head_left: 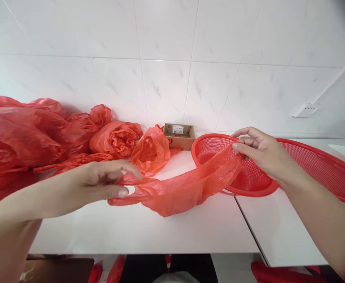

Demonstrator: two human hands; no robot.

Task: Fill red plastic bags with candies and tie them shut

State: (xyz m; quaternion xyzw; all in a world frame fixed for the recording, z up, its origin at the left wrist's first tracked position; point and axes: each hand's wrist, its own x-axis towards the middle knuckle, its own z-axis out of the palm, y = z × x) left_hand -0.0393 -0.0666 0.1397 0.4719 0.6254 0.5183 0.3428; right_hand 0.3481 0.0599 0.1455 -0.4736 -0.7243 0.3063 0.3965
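A thin red plastic bag [178, 192] is stretched sideways above the white table. My right hand [255, 151] pinches its right end, over the rim of a red mesh basket. At the bag's left end, my left hand [107, 182] is curled around the handle area, with the thumb and index finger a little apart and the other fingers bent in. Behind the bag's left part sits a crumpled, open-topped red bag [151, 151].
Filled and rolled red bags [22, 133] are heaped at the left. A small cardboard box [180, 141] stands by the tiled wall. The round red basket [204, 145] and a larger red basket [316, 169] are at the right. A seam divides the tables [149, 236].
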